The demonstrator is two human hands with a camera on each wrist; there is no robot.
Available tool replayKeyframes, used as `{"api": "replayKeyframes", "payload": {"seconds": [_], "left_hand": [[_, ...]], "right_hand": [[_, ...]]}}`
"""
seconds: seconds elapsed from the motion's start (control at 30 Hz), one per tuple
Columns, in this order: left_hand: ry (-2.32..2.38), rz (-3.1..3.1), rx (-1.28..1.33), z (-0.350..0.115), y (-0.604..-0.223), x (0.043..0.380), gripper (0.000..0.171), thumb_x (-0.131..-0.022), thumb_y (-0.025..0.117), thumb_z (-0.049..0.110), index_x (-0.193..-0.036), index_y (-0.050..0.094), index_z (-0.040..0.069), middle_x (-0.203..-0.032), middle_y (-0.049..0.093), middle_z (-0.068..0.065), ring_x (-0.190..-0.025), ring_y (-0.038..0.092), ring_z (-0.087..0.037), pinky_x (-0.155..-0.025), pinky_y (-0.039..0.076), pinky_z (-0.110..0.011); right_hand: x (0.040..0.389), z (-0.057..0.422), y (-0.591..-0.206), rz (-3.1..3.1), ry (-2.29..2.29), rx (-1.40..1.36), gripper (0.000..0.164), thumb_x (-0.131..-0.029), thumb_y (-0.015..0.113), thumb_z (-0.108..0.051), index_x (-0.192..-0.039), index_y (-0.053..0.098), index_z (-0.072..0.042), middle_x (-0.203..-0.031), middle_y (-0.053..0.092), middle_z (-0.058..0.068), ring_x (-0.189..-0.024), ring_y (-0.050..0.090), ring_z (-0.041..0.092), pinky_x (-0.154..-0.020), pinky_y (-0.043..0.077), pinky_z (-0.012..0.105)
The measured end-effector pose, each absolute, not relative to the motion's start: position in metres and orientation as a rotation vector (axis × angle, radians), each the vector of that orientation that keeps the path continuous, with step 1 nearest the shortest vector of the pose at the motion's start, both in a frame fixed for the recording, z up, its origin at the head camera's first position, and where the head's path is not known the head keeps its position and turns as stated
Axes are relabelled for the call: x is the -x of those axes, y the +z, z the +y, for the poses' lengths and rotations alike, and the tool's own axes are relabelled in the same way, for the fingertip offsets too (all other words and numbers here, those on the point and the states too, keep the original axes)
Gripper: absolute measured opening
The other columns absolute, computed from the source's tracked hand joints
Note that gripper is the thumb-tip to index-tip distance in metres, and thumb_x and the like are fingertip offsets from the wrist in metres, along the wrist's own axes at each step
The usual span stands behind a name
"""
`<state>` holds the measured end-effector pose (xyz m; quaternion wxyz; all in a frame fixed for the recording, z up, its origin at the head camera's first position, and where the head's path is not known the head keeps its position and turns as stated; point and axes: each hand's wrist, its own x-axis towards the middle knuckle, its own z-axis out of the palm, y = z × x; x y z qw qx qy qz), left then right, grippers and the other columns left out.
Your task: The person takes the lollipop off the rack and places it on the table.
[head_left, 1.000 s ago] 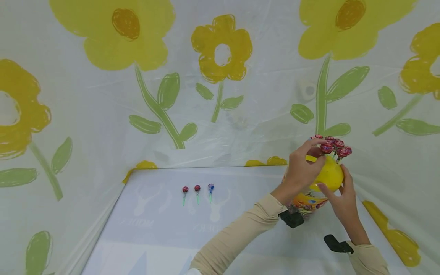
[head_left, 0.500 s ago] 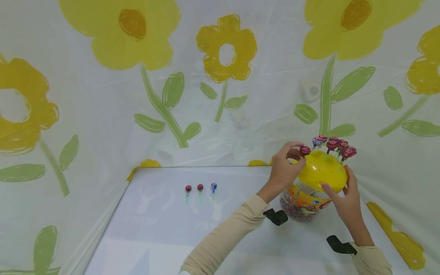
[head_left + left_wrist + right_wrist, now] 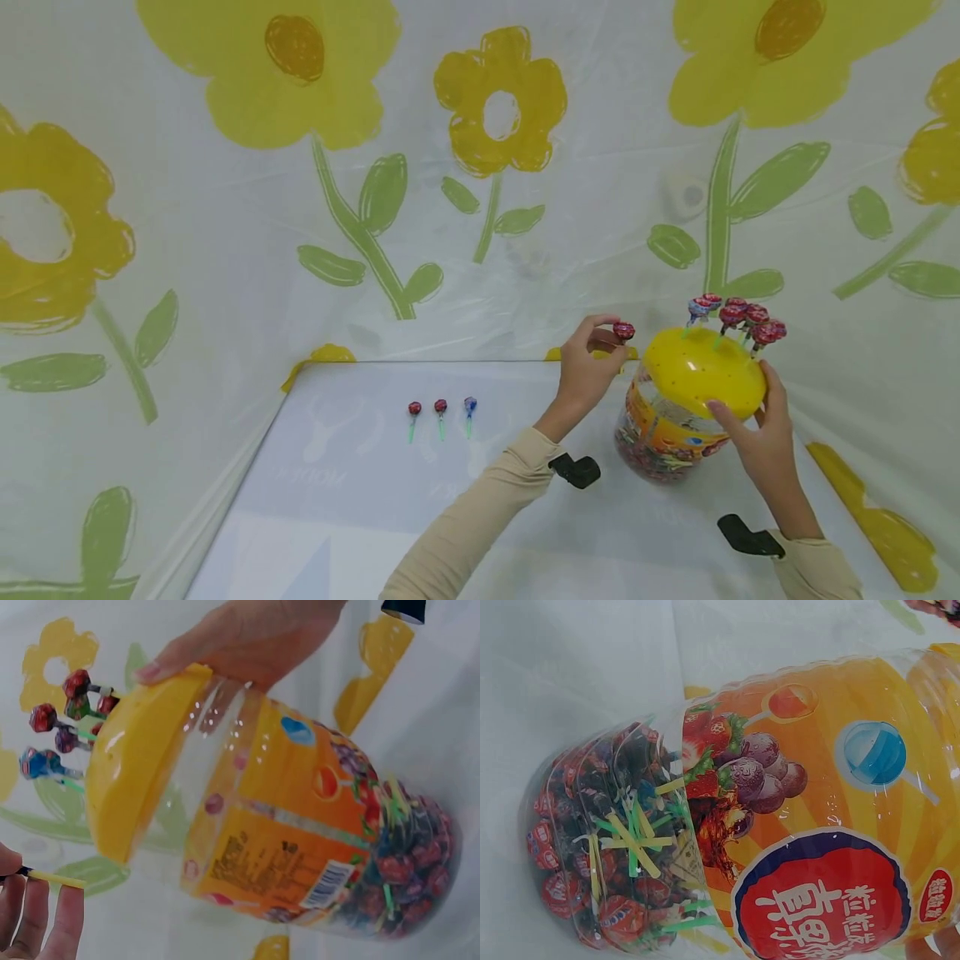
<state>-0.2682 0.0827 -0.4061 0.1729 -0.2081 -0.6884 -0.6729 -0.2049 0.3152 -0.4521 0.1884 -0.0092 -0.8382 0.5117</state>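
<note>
My left hand (image 3: 588, 371) pinches a red-wrapped lollipop (image 3: 623, 331) left of the jar's yellow lid, apart from it. In the left wrist view the lollipop's yellow stick (image 3: 56, 879) points toward the lid (image 3: 124, 765). A clear plastic candy jar (image 3: 660, 433) with an orange label stands on the table, with many wrapped lollipops (image 3: 622, 847) in its bottom. Several lollipops (image 3: 735, 313), mostly red and one blue, stand upright in holes in the domed lid. My right hand (image 3: 765, 442) grips the jar's right side at the lid, thumb at the front; its other fingers are partly hidden.
Two red lollipops (image 3: 415, 408) and a blue one (image 3: 470, 405) lie in a row on the white table (image 3: 322, 483), left of the jar. A flower-printed sheet (image 3: 555, 242) hangs behind the table.
My left hand has drawn back leftward from the lid with a red lollipop between its fingers. The right hand keeps its hold on the jar. The view has shifted slightly.
</note>
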Motion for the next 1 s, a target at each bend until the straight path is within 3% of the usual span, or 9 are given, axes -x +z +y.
{"api": "replayKeyframes", "payload": {"seconds": [0.3, 0.53, 1.0], "left_hand": [[-1.942, -1.982, 0.482, 0.062, -0.426, 0.274, 0.034, -0.083, 0.062, -0.007, -0.115, 0.060, 0.005, -0.091, 0.065, -0.020, -0.079, 0.063, -0.029, -0.071, 0.054, -0.028], [-1.931, -2.043, 0.370, 0.045, -0.447, 0.279, 0.034, -0.082, 0.064, -0.003, -0.113, 0.062, 0.012, -0.087, 0.066, -0.008, -0.075, 0.062, -0.014, -0.059, 0.054, -0.024], [-1.976, -2.136, 0.122, 0.016, -0.482, 0.288, 0.033, -0.082, 0.065, 0.000, -0.115, 0.061, 0.007, -0.087, 0.065, -0.007, -0.073, 0.063, -0.013, -0.055, 0.055, -0.027]], "right_hand": [[0.206, 0.314, -0.450, -2.353, 1.425, 0.024, 0.081, -0.093, 0.061, -0.022, -0.153, 0.006, -0.022, -0.156, 0.013, 0.008, -0.140, 0.014, 0.026, -0.113, 0.013, 0.045], [0.206, 0.314, -0.450, -2.351, 1.431, 0.020, 0.082, -0.092, 0.061, -0.021, -0.153, 0.006, -0.022, -0.156, 0.013, 0.009, -0.140, 0.014, 0.026, -0.114, 0.013, 0.044], [0.205, 0.313, -0.452, -2.345, 1.434, 0.038, 0.081, -0.093, 0.060, -0.021, -0.153, 0.005, -0.022, -0.156, 0.012, 0.007, -0.140, 0.013, 0.025, -0.114, 0.015, 0.042]]}}
